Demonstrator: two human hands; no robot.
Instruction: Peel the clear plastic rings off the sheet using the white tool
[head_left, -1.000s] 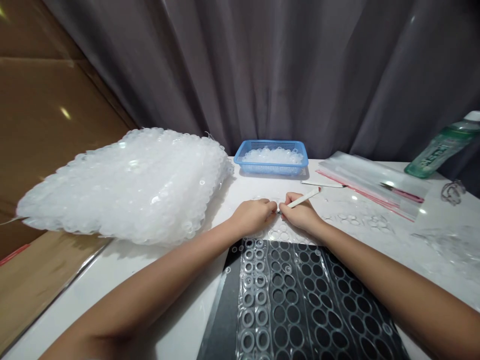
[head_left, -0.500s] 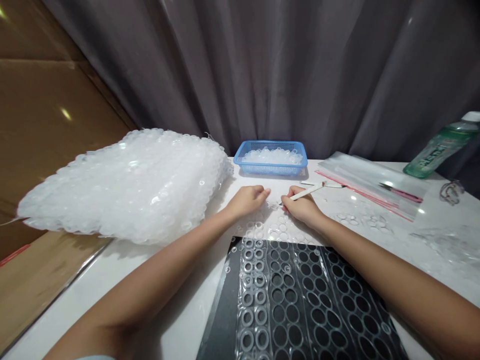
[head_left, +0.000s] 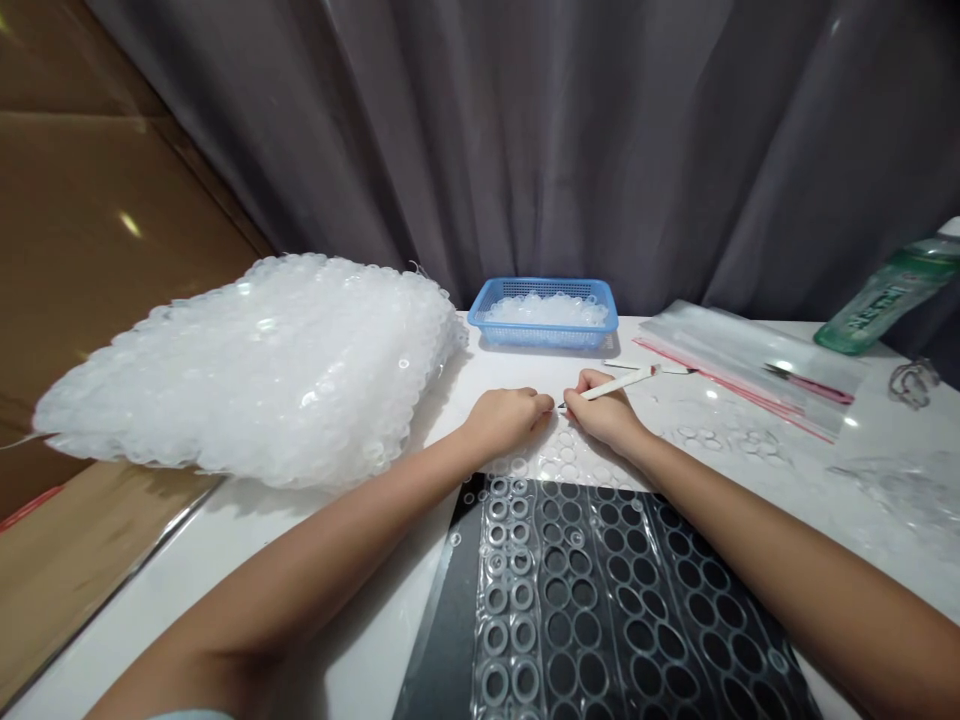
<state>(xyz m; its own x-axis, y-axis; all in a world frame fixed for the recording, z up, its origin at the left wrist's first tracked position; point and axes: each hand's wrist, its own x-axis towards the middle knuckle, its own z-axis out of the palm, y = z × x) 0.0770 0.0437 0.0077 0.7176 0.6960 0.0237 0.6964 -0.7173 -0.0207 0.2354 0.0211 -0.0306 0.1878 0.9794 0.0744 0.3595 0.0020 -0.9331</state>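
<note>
My right hand (head_left: 604, 408) grips a slim white pen-like tool (head_left: 619, 383) with a dark pointed tip, which points down and left toward my left fingers. My left hand (head_left: 511, 420) is closed, its curled fingertips low over the far end of the clear ring sheet; anything between them is hidden. That clear plastic ring sheet (head_left: 577, 590) stretches toward me in several strips over a black mat (head_left: 442, 620). Its left strip still has thick washer-like rings, while the others show large round openings.
A large heap of clear rings (head_left: 262, 370) stands at left beside cardboard (head_left: 97, 250). Behind my hands is a blue basket (head_left: 544, 335) of rings. Zip bags (head_left: 739, 350), a pink-handled tool (head_left: 810, 382), a green bottle (head_left: 874, 300) and plastic scraps (head_left: 911, 490) lie at right.
My left hand has moved slightly right and down, and its raised thumb and fingers have curled down by the tool tip. My right hand stays nearly in place with the white tool.
</note>
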